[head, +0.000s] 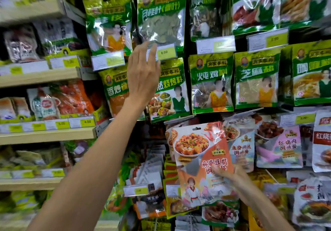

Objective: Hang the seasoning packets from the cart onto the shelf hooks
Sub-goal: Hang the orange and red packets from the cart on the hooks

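My right hand [231, 176] grips an orange-and-white seasoning packet [198, 157] with a tofu dish pictured on it, held upright in front of the lower hooks. Its hang hole is at the top edge, free of any hook. My left hand [143, 73] is raised with straight fingers, its fingertips at the price tag [165, 52] under the green bay-leaf packet [161, 17]. It holds nothing. The cart is out of view.
Green seasoning packets [211, 82] hang in rows across the upper hooks. Pink and white sauce packets [279, 146] hang at the right. Wooden shelves [41, 77] with bagged goods stand at the left. Rows of small packets [150, 168] hang below centre.
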Demonstrator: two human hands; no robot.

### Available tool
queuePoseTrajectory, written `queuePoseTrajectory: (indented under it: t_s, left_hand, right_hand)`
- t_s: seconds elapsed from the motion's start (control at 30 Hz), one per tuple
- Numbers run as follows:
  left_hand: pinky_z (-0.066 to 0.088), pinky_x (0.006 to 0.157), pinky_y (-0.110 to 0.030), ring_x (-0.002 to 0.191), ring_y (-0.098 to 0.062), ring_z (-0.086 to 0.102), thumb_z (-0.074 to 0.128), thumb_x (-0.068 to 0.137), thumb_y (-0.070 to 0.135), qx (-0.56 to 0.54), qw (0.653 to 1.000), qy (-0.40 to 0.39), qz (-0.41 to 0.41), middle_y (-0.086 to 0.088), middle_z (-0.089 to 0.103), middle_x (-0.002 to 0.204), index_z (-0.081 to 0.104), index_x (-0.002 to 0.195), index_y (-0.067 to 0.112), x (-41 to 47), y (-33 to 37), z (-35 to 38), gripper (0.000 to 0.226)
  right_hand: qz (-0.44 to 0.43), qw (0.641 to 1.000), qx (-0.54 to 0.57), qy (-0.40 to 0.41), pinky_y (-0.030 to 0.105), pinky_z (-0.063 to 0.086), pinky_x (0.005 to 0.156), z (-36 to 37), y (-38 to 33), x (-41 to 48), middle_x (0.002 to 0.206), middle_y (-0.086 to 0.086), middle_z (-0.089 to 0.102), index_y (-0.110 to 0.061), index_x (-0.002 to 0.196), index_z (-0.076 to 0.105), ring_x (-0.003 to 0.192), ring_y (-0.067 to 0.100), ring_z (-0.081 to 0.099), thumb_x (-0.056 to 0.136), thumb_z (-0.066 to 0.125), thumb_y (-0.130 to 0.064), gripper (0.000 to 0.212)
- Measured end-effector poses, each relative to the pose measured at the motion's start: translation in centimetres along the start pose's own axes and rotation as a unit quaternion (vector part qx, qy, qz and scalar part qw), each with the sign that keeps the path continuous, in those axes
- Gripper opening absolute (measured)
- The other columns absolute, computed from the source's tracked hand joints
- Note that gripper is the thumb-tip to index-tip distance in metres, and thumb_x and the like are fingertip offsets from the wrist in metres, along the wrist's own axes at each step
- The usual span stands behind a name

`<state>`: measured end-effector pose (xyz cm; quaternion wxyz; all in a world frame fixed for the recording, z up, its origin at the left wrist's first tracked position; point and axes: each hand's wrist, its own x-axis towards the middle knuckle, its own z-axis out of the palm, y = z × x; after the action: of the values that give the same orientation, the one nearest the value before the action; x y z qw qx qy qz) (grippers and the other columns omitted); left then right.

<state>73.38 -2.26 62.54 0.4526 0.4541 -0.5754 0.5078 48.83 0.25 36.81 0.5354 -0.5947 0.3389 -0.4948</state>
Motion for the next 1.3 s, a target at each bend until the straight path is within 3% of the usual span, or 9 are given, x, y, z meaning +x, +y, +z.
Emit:
queuePoseTrajectory:
  t_s: [0.1, 0.27, 0.4, 0.6, 0.8, 0.97, 1.13, 1.3]
  left_hand:
    - [0.032, 0.111, -0.044, 0.129, -0.035, 0.045, 0.038, 0.101, 0.024, 0.022, 0.998, -0.048, 0.024, -0.021, 0.048, 0.139, 0.046, 0.136, 0.001, 0.9, -0.7, 2.2, 0.044]
    - [0.031, 0.112, -0.044, 0.128, -0.037, 0.046, 0.038, 0.101, 0.027, 0.017, 0.997, -0.06, 0.05, -0.024, 0.049, 0.136, 0.044, 0.137, -0.003, 1.3, -1.4, 3.8, 0.047]
    - [0.027, 0.115, -0.041, 0.132, -0.034, 0.041, 0.034, 0.102, 0.03, 0.007, 0.996, -0.077, 0.052, -0.022, 0.045, 0.14, 0.036, 0.142, -0.003, 1.4, -1.7, 4.1, 0.052]
    - [0.021, 0.116, -0.036, 0.134, -0.032, 0.037, 0.03, 0.102, 0.036, 0.007, 0.994, -0.092, 0.053, -0.02, 0.043, 0.142, 0.034, 0.143, 0.0, 1.7, -2.1, 4.0, 0.055]
    - [0.023, 0.113, -0.036, 0.131, -0.031, 0.039, 0.029, 0.101, 0.038, 0.01, 0.994, -0.094, 0.055, -0.018, 0.044, 0.141, 0.036, 0.142, 0.001, 1.8, -2.2, 3.9, 0.056]
    - [0.024, 0.112, -0.035, 0.131, -0.031, 0.039, 0.028, 0.101, 0.038, 0.01, 0.994, -0.092, 0.056, -0.018, 0.044, 0.14, 0.036, 0.142, 0.001, 1.9, -2.3, 3.9, 0.056]
    - [0.022, 0.112, -0.034, 0.131, -0.03, 0.039, 0.027, 0.101, 0.038, 0.012, 0.994, -0.091, 0.058, -0.017, 0.044, 0.141, 0.036, 0.142, 0.002, 1.9, -2.3, 4.0, 0.056]
    - [0.022, 0.112, -0.033, 0.131, -0.029, 0.039, 0.026, 0.102, 0.038, 0.016, 0.995, -0.081, 0.061, -0.016, 0.044, 0.14, 0.037, 0.142, 0.002, 1.8, -2.2, 4.2, 0.055]
  right_hand:
    - [0.018, 1.0, 0.004, -0.003, 0.019, 0.057, 0.067, -0.4, 0.5, 0.3, 0.098, 0.007, 0.075, -0.009, 0.102, 0.067, 0.093, 0.02, 0.072, 0.05, 0.085, -0.057, 0.073]
    - [0.043, 0.998, 0.005, -0.037, 0.044, 0.054, 0.089, -0.6, 1.3, 1.4, 0.103, 0.017, 0.073, 0.001, 0.107, 0.065, 0.099, 0.033, 0.07, 0.076, 0.08, -0.036, 0.051]
    - [0.045, 0.998, -0.002, -0.044, 0.032, 0.057, 0.078, 0.8, 1.6, 2.5, 0.1, 0.015, 0.074, -0.003, 0.099, 0.069, 0.095, 0.031, 0.071, 0.078, 0.073, -0.028, 0.033]
    - [0.043, 0.999, -0.004, -0.018, 0.045, 0.053, 0.091, 2.7, 1.9, 4.0, 0.102, 0.015, 0.074, 0.001, 0.106, 0.066, 0.097, 0.031, 0.07, 0.078, 0.071, -0.03, 0.042]
    - [0.049, 0.998, 0.012, 0.038, 0.038, 0.053, 0.088, 3.3, 2.7, 4.4, 0.096, 0.009, 0.076, -0.002, 0.1, 0.068, 0.091, 0.023, 0.072, 0.073, 0.071, -0.031, 0.04]
    - [0.067, 0.996, 0.009, 0.05, 0.02, 0.051, 0.069, 3.8, 3.6, 4.4, 0.091, 0.002, 0.076, -0.007, 0.098, 0.069, 0.086, 0.013, 0.072, 0.073, 0.072, -0.033, 0.036]
    - [0.08, 0.994, 0.029, 0.066, 0.026, 0.047, 0.072, 3.6, 3.6, 5.1, 0.089, 0.0, 0.076, -0.008, 0.098, 0.067, 0.085, 0.011, 0.071, 0.081, 0.072, -0.027, 0.026]
    - [0.058, 0.997, 0.02, 0.042, 0.021, 0.056, 0.068, 3.4, 3.7, 5.1, 0.092, 0.004, 0.076, -0.006, 0.098, 0.069, 0.087, 0.017, 0.073, 0.084, 0.07, -0.024, 0.024]
